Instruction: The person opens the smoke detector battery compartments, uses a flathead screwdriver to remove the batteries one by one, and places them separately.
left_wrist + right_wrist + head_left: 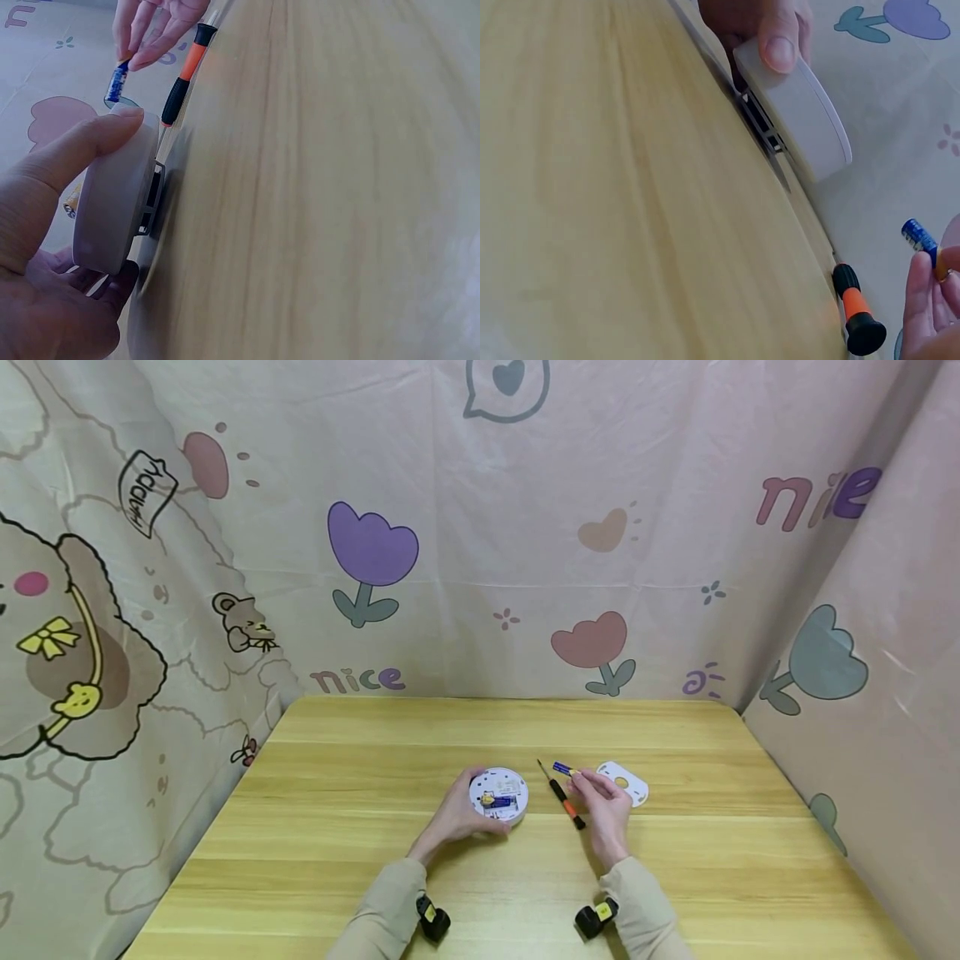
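My left hand [459,814] grips a round white device [501,777] by its rim, with its battery side facing up. A blue-and-gold battery [498,802] lies in the device's compartment. In the left wrist view, the thumb presses the near side of the white casing [116,195] and fingers curl beneath it. A small black bracket [761,124] sticks out from the device's underside, close over the table. To the right, my right hand [611,814] pinches a second blue-and-gold battery [562,769] by its gold end, apart from the device.
Between the hands lies a black-and-orange screwdriver [566,802], its tip pointing away. A white oblong plate [636,788] with a central hole is on the wooden table [337,777], partly behind the right hand. Printed curtains [465,527] stand behind and at both sides.
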`<state>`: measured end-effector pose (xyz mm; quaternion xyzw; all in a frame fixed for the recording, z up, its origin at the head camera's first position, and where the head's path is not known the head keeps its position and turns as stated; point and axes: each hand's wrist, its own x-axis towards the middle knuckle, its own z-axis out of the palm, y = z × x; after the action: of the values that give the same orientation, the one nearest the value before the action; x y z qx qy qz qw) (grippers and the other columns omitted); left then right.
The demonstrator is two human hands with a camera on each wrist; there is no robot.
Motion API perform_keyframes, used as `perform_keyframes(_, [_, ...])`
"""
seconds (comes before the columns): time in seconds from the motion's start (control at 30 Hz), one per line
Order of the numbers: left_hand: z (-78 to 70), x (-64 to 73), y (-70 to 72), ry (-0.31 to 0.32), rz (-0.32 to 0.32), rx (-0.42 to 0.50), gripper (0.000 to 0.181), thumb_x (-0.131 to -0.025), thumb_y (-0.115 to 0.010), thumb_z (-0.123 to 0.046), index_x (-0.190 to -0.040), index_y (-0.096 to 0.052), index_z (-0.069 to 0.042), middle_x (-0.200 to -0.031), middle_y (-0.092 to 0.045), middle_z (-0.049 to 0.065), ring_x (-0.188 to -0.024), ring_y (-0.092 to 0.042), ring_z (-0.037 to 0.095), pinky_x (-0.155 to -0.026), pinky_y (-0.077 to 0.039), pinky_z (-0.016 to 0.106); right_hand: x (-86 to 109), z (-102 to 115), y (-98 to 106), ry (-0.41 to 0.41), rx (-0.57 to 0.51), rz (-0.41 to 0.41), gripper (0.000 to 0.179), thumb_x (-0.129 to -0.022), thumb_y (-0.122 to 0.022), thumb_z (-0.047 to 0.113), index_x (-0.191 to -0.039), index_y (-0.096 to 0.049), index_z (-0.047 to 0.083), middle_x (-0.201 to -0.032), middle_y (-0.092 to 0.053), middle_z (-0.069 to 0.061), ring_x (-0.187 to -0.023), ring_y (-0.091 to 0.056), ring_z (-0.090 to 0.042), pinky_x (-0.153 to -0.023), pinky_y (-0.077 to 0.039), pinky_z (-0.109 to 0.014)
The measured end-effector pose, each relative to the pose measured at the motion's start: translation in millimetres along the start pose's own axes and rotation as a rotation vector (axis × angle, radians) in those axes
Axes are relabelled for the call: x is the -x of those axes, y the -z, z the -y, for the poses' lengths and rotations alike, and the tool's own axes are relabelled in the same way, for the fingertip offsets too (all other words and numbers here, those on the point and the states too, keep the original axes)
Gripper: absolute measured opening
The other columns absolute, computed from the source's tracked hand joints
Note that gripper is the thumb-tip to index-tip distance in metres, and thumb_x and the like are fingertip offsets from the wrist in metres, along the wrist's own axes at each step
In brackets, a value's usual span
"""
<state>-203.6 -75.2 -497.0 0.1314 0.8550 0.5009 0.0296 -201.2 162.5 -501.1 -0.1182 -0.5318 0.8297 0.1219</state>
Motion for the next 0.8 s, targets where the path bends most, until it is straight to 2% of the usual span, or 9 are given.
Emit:
perform_keyframes(0.2, [0.5, -0.5, -0.6, 0.016, 0.001, -0.002, 0.108, -0.044, -0.088, -0.032, -0.133, -0.032, -0.006, -0.125, -0.048, 0.011, -0.113, -0.047, 0.027, -0.1, -0.038, 0.047, -3.0, -0.1, 2.9, -0.014, 0.027, -0.026, 0.047, -0.071, -0.07, 0.001, -0.111, -0.05, -0.015, -0.078, -0.07, -0.003, -0.073, -0.068, -0.016, -0.079, -0.054, -0.034])
perform_keyframes(0.33, [0.0, -0.5, -0.2, 0.013, -0.001, -0.002, 0.108, -0.044, -0.088, -0.032, -0.133, -0.033, -0.006, -0.125, -0.048, 0.012, -0.113, -0.047, 0.027, -0.099, -0.038, 0.047, -7.4, -3.8, 5.1, -0.021, 0.084, -0.055, 0.044, -0.069, -0.07, -0.001, -0.108, -0.054, -0.011, -0.074, -0.069, 0.003, -0.071, -0.067, -0.013, -0.077, -0.055, -0.031])
perform_keyframes(0.53, [0.8, -0.4, -1.6, 0.02, 0.002, -0.007, 0.108, -0.045, -0.087, -0.032, -0.133, -0.032, -0.006, -0.125, -0.048, 0.012, -0.113, -0.047, 0.027, -0.099, -0.038, 0.048, -12.9, -8.1, 10.3, -0.03, 0.227, -0.078, 0.04, -0.068, -0.072, 0.002, -0.105, -0.058, -0.006, -0.071, -0.067, 0.009, -0.067, -0.065, -0.008, -0.071, -0.056, -0.025])
perform_keyframes(0.8, [0.3, -1.1, -1.2, 0.032, 0.003, -0.003, 0.108, -0.044, -0.088, -0.031, -0.133, -0.032, -0.007, -0.125, -0.048, 0.011, -0.113, -0.047, 0.026, -0.099, -0.038, 0.047, -17.8, -10.0, 12.9, 0.023, 0.418, -0.083, 0.034, -0.067, -0.072, 0.003, -0.099, -0.063, -0.004, -0.069, -0.065, 0.011, -0.064, -0.061, -0.003, -0.062, -0.053, -0.016])
